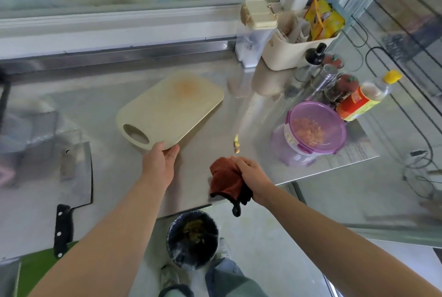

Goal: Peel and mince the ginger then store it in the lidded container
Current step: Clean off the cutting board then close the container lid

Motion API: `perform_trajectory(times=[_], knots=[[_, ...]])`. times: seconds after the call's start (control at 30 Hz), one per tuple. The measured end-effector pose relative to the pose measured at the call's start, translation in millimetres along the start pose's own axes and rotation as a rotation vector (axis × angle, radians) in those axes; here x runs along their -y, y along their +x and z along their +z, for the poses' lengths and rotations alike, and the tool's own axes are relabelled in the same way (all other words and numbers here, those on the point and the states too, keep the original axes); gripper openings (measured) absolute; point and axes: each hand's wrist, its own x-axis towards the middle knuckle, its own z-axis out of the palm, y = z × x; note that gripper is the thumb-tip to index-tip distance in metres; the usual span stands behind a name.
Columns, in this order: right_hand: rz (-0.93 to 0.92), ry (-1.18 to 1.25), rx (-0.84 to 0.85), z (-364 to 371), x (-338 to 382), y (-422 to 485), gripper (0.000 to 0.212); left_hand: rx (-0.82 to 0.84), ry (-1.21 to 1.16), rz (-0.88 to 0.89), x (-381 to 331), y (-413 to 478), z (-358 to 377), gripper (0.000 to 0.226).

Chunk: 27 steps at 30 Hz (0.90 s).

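A purple lidded container [315, 126] with minced ginger inside stands closed on the steel counter at the right. A small ginger scrap [236, 144] lies on the counter just beyond my right hand [253, 173], which grips a red-brown cloth [226, 178] near the counter's front edge. My left hand [159, 161] holds the near edge of the cream cutting board [171, 109], thumb on top. The board's top is bare with an orange stain. A cleaver [75, 177] lies flat on the counter at the left.
A bin [192, 239] with scraps stands on the floor below the counter edge. At the back right are a cream caddy [287, 40], a clear box with cream lid [254, 31], shakers and a sauce bottle [361, 100]. A wire rack [394, 33] is at the right.
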Motion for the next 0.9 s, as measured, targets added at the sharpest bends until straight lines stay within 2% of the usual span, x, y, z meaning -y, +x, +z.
perform_trajectory(times=[0.07, 0.17, 0.23, 0.3, 0.4, 0.5, 0.6, 0.7, 0.8, 0.9], knots=[[0.000, 0.005, -0.004, -5, 3, 4, 0.028, -0.023, 0.092, 0.009, 2, 0, 6, 0.010], [0.011, 0.015, -0.016, -11, 12, 7, 0.025, -0.026, 0.493, 0.188, 4, 2, 7, 0.015], [0.019, 0.039, -0.029, -15, 18, 9, 0.027, 0.027, 0.715, 0.324, 7, 8, 8, 0.016], [0.019, 0.093, -0.055, -19, 27, 12, 0.031, 0.096, 1.059, 0.435, 10, 10, 7, 0.019], [-0.040, 0.117, -0.099, -31, 46, 17, 0.041, 0.126, 1.494, 0.505, 18, 18, -7, 0.037], [-0.190, -0.074, -0.193, -48, 66, 28, 0.053, 0.105, 1.729, 0.458, 24, 17, -25, 0.033], [-0.316, -0.402, -0.394, -70, 79, 43, 0.043, 0.125, 1.843, 0.456, 33, 13, -38, 0.031], [-0.375, -0.649, -0.479, -86, 72, 65, 0.042, 0.120, 1.858, 0.513, 36, 9, -46, 0.029], [-0.357, -0.947, -0.352, -81, 50, 90, 0.056, 0.083, 1.855, 0.533, 34, 3, -56, 0.029], [-0.392, -1.056, -0.248, -64, 37, 100, 0.062, 0.064, 1.867, 0.552, 33, -1, -67, 0.030]])
